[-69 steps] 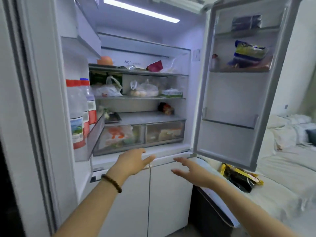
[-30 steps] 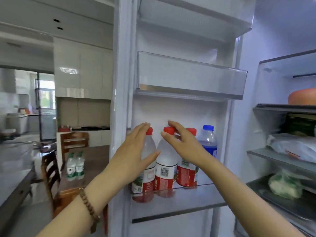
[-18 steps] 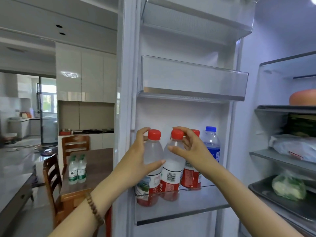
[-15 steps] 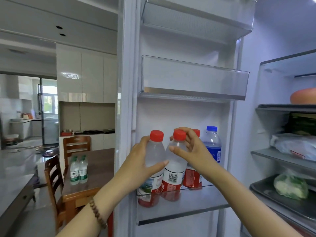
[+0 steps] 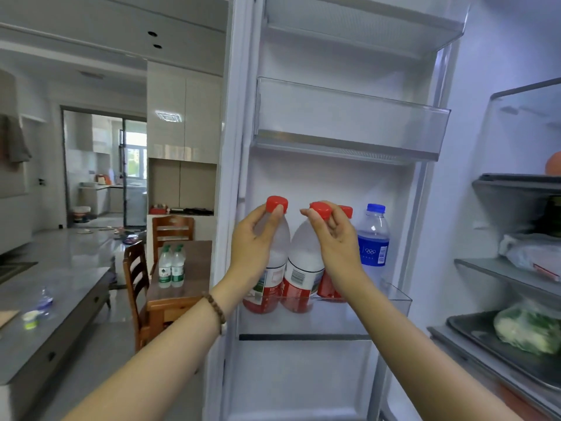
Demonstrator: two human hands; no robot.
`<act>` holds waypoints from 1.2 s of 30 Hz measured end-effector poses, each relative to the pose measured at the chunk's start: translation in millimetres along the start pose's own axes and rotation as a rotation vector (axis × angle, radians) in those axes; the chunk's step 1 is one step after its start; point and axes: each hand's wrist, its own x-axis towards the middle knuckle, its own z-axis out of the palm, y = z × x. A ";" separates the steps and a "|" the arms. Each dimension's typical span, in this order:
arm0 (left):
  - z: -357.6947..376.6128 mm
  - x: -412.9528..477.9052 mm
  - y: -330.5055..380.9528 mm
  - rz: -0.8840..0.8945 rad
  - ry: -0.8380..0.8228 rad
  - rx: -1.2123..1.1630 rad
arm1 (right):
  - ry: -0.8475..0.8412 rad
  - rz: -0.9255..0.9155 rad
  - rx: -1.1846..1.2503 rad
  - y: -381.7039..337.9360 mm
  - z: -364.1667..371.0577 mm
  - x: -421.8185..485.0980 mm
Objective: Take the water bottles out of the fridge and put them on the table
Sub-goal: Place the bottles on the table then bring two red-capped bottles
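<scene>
Several water bottles stand in the lower bin (image 5: 394, 302) of the open fridge door. My left hand (image 5: 253, 244) grips the neck of the leftmost red-capped bottle (image 5: 277, 259). My right hand (image 5: 337, 241) grips the neck of the second red-capped bottle (image 5: 303, 262). A third red-capped bottle (image 5: 346, 211) is mostly hidden behind my right hand. A blue-capped bottle (image 5: 372, 238) stands at the right end of the bin. Two green-labelled bottles (image 5: 170, 267) stand on the brown wooden table (image 5: 194, 268) to the left, beyond the door.
An empty clear door bin (image 5: 349, 123) hangs above the bottles. Fridge shelves at right hold a tray with bagged vegetables (image 5: 528, 329). Wooden chairs (image 5: 133, 275) flank the table. A grey counter (image 5: 60, 293) with small items lies at lower left.
Both hands have slid up from the bottle bodies to the necks just under the caps. The two gripped bottles sit slightly higher in the bin.
</scene>
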 end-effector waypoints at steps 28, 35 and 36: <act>-230.4 -33.1 74.6 0.029 0.417 0.112 | -0.334 0.001 0.380 -69.0 197.0 -36.8; -359.7 -3.8 34.3 -0.017 0.365 0.203 | -0.304 0.084 0.402 -30.7 337.1 -25.5; -366.8 -2.6 30.4 -0.029 0.358 0.207 | -0.295 0.098 0.413 -28.6 342.9 -24.2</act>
